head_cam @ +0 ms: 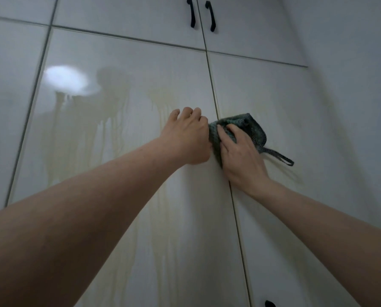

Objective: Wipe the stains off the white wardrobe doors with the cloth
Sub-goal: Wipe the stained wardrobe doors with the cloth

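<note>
The right hand presses a bunched grey-green cloth flat against the right wardrobe door, just beside the vertical seam between the two tall doors; the fingers lie spread over the wad with the fingertips curled into its folds, likely so the pressure reaches the panel while the fabric keeps from slipping. A hanging loop of the cloth trails loose toward the right. The left hand sits on the left wardrobe door close to the same seam, fingers curled in a loose fist that holds nothing I can make out, knuckles toward the panel; it seems placed to steady the door, or the body, against the push of wiping. Pale yellowish drip stains run down the left door from its upper part toward the bottom edge, and fainter streaks mark the right door below the cloth, so much wiping appears left. Two black handles sit on the upper cabinet doors near the top edge.
</note>
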